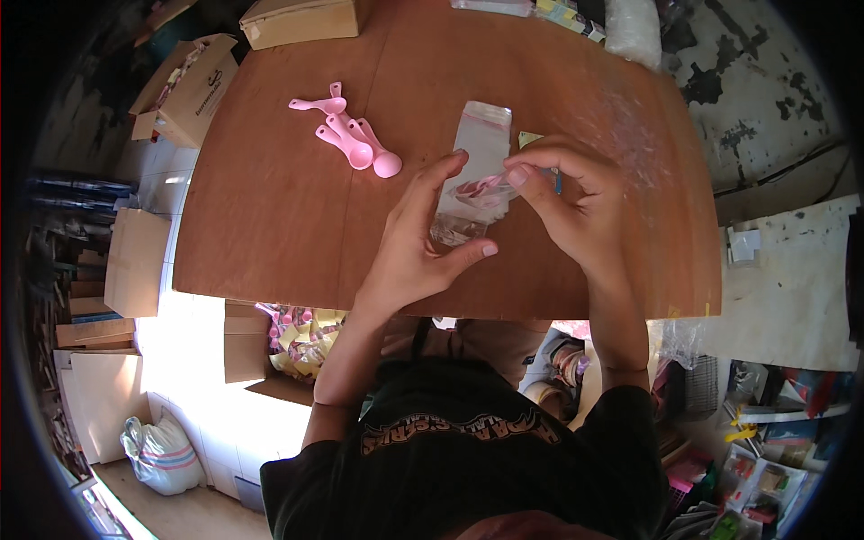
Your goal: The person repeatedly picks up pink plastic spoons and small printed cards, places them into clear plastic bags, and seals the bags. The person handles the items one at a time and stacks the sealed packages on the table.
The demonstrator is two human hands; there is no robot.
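Note:
My right hand (pixel 580 193) pinches the edge of a clear plastic bag (pixel 479 191) between thumb and forefinger. Pink shows through the bag, though I cannot make out its contents. My left hand (pixel 418 238) is open beside it, thumb and forefinger spread around the near end of the crinkled plastic. Beneath and beyond lies a stack of flat clear bags (pixel 486 126) on the brown table (pixel 270 225). To the left is a small pile of pink measuring spoons (pixel 351 142). A bit of yellow card (pixel 529 139) peeks out behind my right fingers.
Loose clear plastic (pixel 634 144) lies toward the table's right side. A cardboard box (pixel 301 22) stands at the far edge, near a plastic roll (pixel 633 34). Below the near edge, a carton (pixel 247 342) holds pink and yellow packets. A white sack (pixel 164 454) rests on the floor.

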